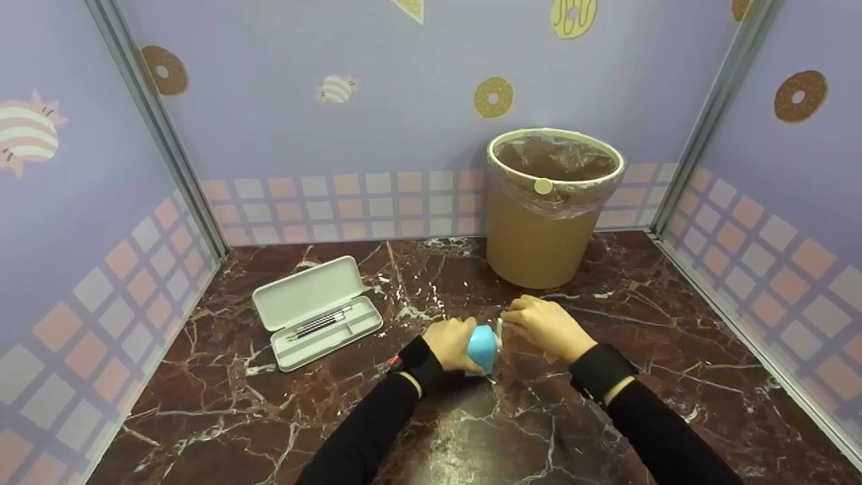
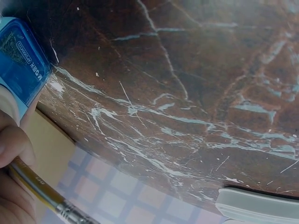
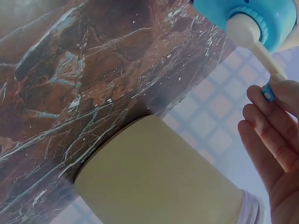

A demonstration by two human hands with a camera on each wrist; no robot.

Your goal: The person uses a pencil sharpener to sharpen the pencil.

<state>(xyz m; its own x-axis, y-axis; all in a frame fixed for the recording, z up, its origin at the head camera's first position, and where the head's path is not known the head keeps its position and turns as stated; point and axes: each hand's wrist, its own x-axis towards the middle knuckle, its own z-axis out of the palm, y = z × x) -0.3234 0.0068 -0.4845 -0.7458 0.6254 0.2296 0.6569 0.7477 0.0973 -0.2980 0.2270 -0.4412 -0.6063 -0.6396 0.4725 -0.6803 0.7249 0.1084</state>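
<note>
My left hand (image 1: 450,345) grips a light-blue crank pencil sharpener (image 1: 482,349) above the dark marble table. In the left wrist view, a pencil (image 2: 39,185) with a metal ferrule sticks out past the fingers, its other end hidden by the hand. The sharpener's clear blue shavings bin (image 2: 23,58) shows dark bits inside. To the right, my right hand (image 1: 547,327) pinches the end of the white crank handle (image 3: 268,60) between thumb and index finger. Its other fingers are held apart from the handle.
A pale pencil case (image 1: 306,283) lies open at the left with several pencils (image 1: 320,323) in it. Behind my right hand stands a tan bin (image 1: 535,242) lined with a clear bag. White specks (image 1: 404,296) are scattered mid-table. Patterned walls (image 1: 377,135) enclose three sides.
</note>
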